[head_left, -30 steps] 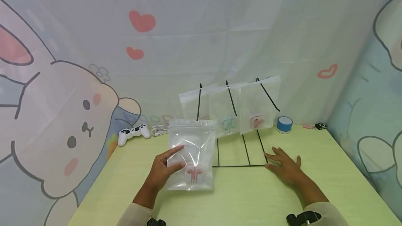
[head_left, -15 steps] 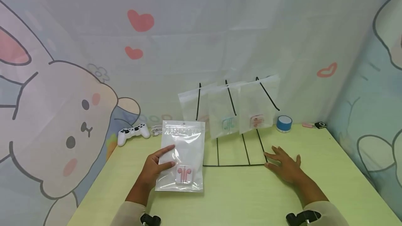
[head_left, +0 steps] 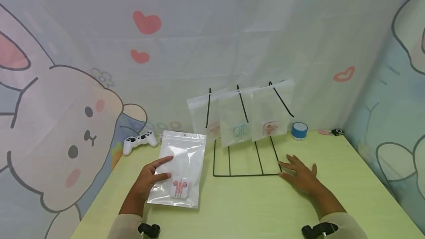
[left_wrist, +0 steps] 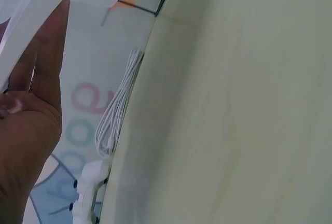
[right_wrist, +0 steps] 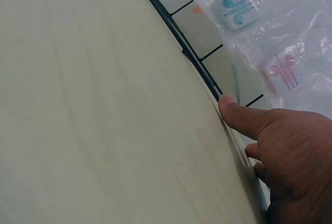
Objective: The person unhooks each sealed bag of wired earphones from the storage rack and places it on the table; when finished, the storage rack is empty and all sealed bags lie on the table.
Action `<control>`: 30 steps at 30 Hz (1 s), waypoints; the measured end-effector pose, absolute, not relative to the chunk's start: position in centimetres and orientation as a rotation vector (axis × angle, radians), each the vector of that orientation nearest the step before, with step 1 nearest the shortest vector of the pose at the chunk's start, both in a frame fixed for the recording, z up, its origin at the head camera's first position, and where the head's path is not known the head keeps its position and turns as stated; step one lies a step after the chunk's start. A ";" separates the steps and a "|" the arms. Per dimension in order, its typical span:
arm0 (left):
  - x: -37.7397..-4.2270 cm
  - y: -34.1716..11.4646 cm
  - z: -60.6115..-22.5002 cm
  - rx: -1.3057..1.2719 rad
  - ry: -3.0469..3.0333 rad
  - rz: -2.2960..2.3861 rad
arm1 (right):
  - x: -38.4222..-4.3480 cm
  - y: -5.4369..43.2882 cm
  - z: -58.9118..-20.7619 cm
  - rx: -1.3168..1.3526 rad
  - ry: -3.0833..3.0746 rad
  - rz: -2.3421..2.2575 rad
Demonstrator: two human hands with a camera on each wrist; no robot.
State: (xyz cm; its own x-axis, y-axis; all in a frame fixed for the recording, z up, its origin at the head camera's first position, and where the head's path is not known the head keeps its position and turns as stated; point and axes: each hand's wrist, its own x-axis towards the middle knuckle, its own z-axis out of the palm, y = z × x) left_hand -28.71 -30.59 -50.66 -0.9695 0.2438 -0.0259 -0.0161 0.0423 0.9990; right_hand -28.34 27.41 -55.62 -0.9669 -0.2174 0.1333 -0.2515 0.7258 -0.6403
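My left hand (head_left: 149, 178) holds a clear zip bag (head_left: 184, 154) by its left side, thumb and a finger in front. Low in that bag sits a small case of pink earphones (head_left: 179, 187). In the left wrist view the bag's edge crosses the hand. Fingers spread, my right hand (head_left: 302, 174) touches the near right corner of a black wire rack (head_left: 247, 175). Its thumb (right_wrist: 233, 112) rests on the rack's bar in the right wrist view. Three similar bags hang from the rack's prongs: a left bag (head_left: 202, 110), a middle bag (head_left: 230, 115) and a right bag (head_left: 269, 108).
At the table's back left lie a white game controller (head_left: 140, 142) and a bundled white cable (left_wrist: 122, 99). A blue-and-white cylinder (head_left: 299, 131) stands right of the rack. Beyond it are a pink item (head_left: 324, 132) and a small black device (head_left: 337, 132). A printed curtain (head_left: 212, 25) hangs behind.
My left hand has carried the zip bag left and slightly down, away from the rack, uncovering its near left corner. The bag now tilts a little. My right hand stays at the rack.
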 end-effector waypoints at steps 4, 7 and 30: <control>-28.8 -31.9 -50.7 0.273 2.113 2.004 | -28.4 27.4 -55.5 0.391 -2.873 1.083; -28.9 -32.6 -50.7 0.291 2.098 1.975 | -28.4 27.4 -55.5 0.382 -2.876 1.085; -29.4 -35.9 -52.1 0.161 2.198 1.935 | -28.3 27.3 -55.6 0.392 -2.863 1.076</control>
State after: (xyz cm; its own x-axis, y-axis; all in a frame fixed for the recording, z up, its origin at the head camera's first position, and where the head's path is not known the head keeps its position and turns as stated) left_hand -29.41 -35.93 -52.13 -0.9723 0.2183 -0.0837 -0.0554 0.1328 0.9896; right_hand -28.31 27.30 -55.58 -0.9661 -0.2157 0.1421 -0.2559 0.7244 -0.6401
